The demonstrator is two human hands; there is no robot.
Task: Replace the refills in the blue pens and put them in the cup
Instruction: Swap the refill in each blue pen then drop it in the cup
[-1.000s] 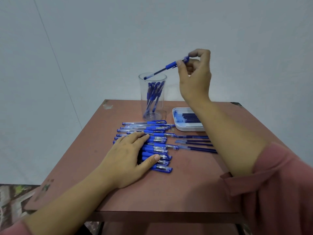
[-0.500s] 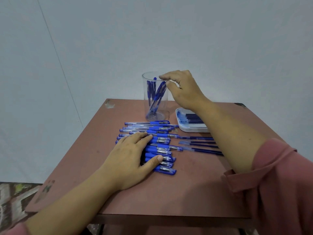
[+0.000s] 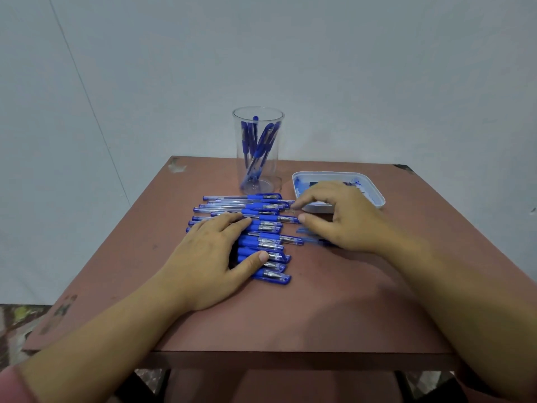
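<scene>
While a pale wall (image 3: 377,68) backs the reddish counter (image 3: 319,309), one cup (image 3: 275,170) holds several blue pens (image 3: 258,144); about a dozen loose pens (image 3: 261,226) lie under the spread left hand (image 3: 212,257); the right hand (image 3: 343,216), loosely curved, touches their ends by one tray (image 3: 374,193).

Clear glossy plastic cup (image 3: 258,146); matt brown table (image 3: 334,301); white plastic tray (image 3: 374,193).
</scene>
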